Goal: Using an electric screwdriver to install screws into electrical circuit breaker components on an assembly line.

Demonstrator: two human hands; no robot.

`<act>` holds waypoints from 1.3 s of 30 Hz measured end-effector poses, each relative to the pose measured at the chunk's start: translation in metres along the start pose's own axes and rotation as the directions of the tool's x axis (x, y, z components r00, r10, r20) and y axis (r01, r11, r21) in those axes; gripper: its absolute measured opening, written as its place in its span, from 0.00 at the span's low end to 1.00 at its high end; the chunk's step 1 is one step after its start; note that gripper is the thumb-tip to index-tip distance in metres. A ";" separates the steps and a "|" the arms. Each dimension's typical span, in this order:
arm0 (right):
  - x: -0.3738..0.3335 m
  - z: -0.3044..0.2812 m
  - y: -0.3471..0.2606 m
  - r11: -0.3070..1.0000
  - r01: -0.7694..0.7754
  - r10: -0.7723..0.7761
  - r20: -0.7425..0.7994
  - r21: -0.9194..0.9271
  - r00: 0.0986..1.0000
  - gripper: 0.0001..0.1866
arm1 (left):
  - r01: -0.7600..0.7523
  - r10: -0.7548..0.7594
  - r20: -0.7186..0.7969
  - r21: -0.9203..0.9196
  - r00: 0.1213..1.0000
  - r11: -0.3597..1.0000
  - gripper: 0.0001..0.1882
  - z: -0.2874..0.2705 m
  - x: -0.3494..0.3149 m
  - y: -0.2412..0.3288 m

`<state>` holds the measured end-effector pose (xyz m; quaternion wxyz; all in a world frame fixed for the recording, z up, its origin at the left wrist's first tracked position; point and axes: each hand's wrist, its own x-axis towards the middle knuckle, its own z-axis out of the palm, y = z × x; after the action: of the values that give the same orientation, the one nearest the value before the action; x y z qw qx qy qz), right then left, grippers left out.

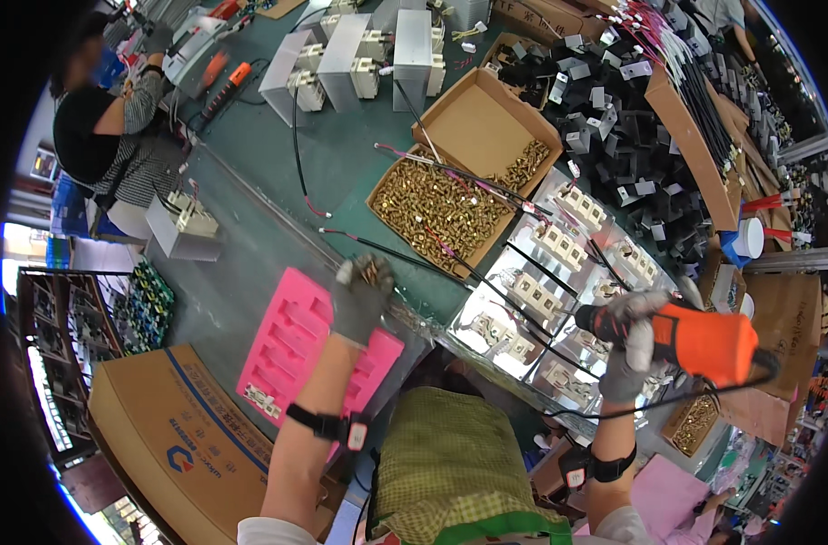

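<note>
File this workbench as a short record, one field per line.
Left hand: gloved, fingers curled around what look like brass-coloured screws; left hand over the edge of a pink foam tray
Right hand: right hand, gloved, gripping an orange-and-black power screwdriver
Fasteners: brass-coloured screws heaped in an open cardboard box
Units: white terminal blocks on silver housings, right of that box
Nearby person: co-worker, upper left

The drill [709, 345] is in the right hand [635, 345], cases [534, 292] to its left; parts [370, 270] are in the left hand [363, 295], a tray [285, 322] to its left, a box [486, 111] ahead-right.
</note>
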<state>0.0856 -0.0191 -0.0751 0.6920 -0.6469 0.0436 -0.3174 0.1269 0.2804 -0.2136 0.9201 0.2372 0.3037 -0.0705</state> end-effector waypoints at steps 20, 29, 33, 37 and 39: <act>0.004 0.056 -0.002 0.999 -0.021 0.026 0.105 -0.047 0.994 0.20 | 0.361 -0.446 0.135 0.408 0.885 0.839 0.12 0.037 -0.075 -0.016; 0.004 0.058 -0.057 0.972 0.102 -0.094 -0.048 0.214 0.994 0.18 | 0.560 -0.606 0.196 0.245 0.771 0.791 0.11 0.074 -0.065 -0.019; 0.023 0.057 -0.072 0.878 0.164 -0.317 0.291 0.450 0.902 0.20 | 0.616 -0.670 0.315 0.264 0.673 0.742 0.12 0.084 -0.063 -0.026; 0.021 0.048 -0.099 0.872 0.244 -0.346 0.181 0.424 0.921 0.19 | 0.604 -0.700 0.293 0.357 0.651 0.712 0.14 0.111 -0.072 -0.035; 0.016 0.041 -0.104 0.866 0.261 -0.357 0.162 0.427 0.920 0.19 | 0.594 -0.704 0.297 0.385 0.645 0.706 0.14 0.119 -0.078 -0.036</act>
<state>0.0780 0.0124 0.0327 0.7486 -0.5244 -0.2087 -0.3480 0.1167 0.1910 -0.0979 0.8363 0.2051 0.1501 -0.4858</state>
